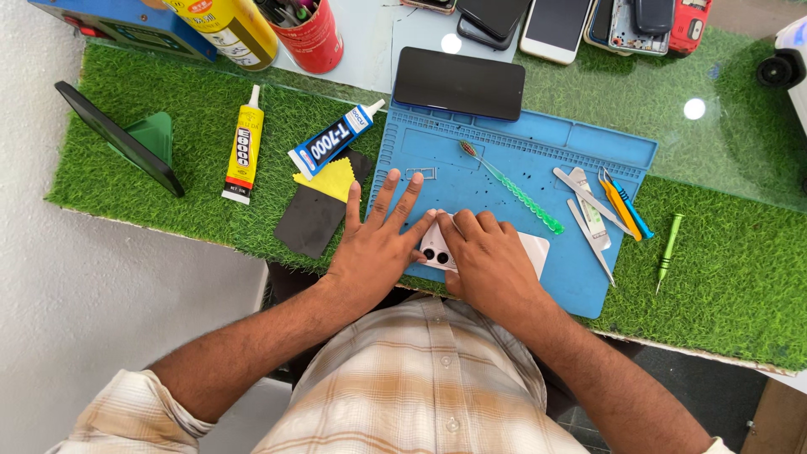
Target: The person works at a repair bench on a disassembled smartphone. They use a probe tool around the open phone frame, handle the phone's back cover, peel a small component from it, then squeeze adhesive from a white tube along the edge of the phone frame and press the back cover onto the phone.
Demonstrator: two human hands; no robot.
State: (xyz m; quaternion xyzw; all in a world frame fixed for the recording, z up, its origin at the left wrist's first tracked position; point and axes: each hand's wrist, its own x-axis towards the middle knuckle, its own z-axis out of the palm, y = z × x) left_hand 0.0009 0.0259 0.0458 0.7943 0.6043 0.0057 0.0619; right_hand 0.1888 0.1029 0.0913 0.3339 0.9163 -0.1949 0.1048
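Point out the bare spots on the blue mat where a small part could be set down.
Bare patches on the blue mat: between the black phone and the green toothbrush, and the near right corner under the metal pry tools. Crowded: the near edge, where left hand and right hand press the white phone.

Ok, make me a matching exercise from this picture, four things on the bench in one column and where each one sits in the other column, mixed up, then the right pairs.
Things:
1. white phone
2. toothbrush
3. green screwdriver
4. yellow glue tube

Places:
A. on the grass, right of the blue mat
B. under both hands, at the mat's near edge
C. on the grass, left of the mat
D. lying slantwise across the middle of the mat

Pairs: 1-B, 2-D, 3-A, 4-C. The left hand and the right hand both press on the phone.
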